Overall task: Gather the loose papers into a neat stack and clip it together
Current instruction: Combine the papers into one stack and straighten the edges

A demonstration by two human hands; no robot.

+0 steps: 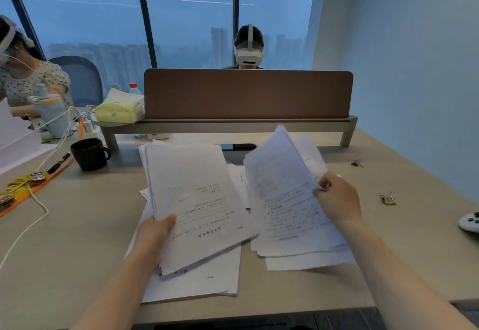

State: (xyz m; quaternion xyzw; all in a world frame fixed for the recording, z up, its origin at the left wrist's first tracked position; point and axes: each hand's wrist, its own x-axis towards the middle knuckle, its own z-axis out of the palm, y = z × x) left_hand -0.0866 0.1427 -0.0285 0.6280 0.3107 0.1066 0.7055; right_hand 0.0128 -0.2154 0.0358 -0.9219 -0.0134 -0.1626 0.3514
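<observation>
My left hand (155,231) grips the near edge of a bundle of printed sheets (197,200), lifted and tilted above the desk. My right hand (337,200) pinches the right edge of a second bundle of sheets (282,195), raised and slightly blurred. More loose papers (202,278) lie flat on the desk under both bundles, some sticking out at the near side. A gold binder clip (387,198) lies on the desk to the right of my right hand. Farther back sits a small red binder clip (357,163).
A black mug (89,154) and a pen (59,163) stand at the left, beside a white cable (36,200) and snack packets (26,182). A brown divider screen (247,93) on a shelf closes the back. A white controller (470,222) lies at the right edge. Two people sit nearby.
</observation>
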